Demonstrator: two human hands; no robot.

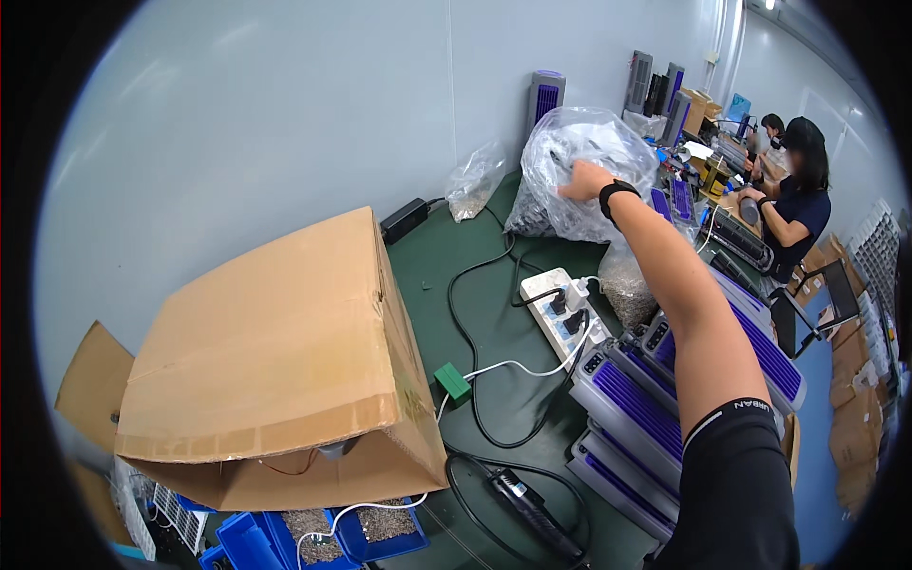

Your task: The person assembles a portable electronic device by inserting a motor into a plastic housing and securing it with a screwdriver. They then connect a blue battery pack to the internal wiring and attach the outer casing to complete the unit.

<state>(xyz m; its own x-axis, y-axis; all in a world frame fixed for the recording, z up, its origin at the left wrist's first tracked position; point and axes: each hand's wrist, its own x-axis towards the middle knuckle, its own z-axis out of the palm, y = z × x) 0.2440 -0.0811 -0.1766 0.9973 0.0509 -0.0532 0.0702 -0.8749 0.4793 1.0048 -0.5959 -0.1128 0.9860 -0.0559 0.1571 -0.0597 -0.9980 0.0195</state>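
My right hand (587,180) reaches far across the bench to a large clear plastic bag (622,142) that stands with its mouth crumpled wide. The hand is at the bag's mouth, its fingers bent down and partly hidden, so I cannot make out whether they grip anything. Dark small parts show through the bag's lower side. A black band (619,192) is around my right wrist. My left hand is out of the picture. Right beside the large bag, a second clear bag (629,290) of small metal-looking pieces sits under my forearm.
A big cardboard box (266,323) stands on the left, with blue bins (385,541) of screws below it. A power strip (560,313), cables and a black electric screwdriver (532,513) lie mid-bench. Grey-purple units (627,399) are stacked right. Co-workers (803,199) sit beyond.
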